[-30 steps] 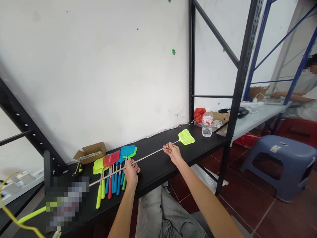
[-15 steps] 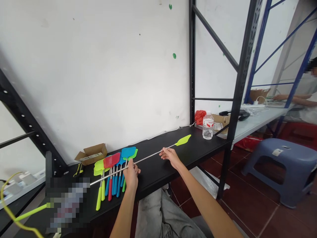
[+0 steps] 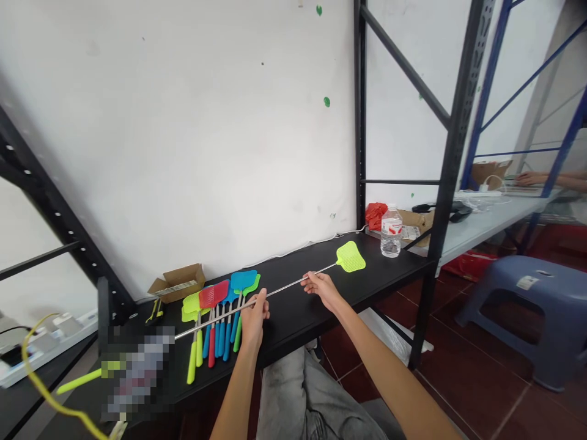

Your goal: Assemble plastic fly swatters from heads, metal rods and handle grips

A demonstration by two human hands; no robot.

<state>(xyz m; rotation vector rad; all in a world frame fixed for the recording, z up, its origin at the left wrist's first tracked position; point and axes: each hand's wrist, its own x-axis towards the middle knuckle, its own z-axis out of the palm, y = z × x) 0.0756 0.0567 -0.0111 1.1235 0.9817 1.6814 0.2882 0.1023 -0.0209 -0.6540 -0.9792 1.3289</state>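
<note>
A yellow-green fly swatter (image 3: 351,256) with a long thin metal shaft stretches across in front of me, its perforated head turned broadside at the right end. My left hand (image 3: 255,313) is closed around the shaft near its middle. Nearer the head, my right hand (image 3: 323,289) pinches the same shaft between thumb and fingers. Leftward the shaft runs into a pixelated patch, where its end is hidden. Beneath it lie several shorter swatters in a row: a red swatter (image 3: 214,294), a blue swatter (image 3: 243,280) and yellow-green ones, with their handles toward me.
The black shelf (image 3: 293,315) backs onto a white wall. An open cardboard box (image 3: 178,283) and a power strip (image 3: 55,348) are at left. A water bottle (image 3: 391,231) stands by the black rack post (image 3: 443,201). A blue stool (image 3: 527,299) is on the floor, right; another person's hand shows behind.
The long swatter has turned about its shaft, so its head, earlier seen nearly edge-on, now faces me broadside. Both hands keep hold of the shaft. The view has shifted slightly.
</note>
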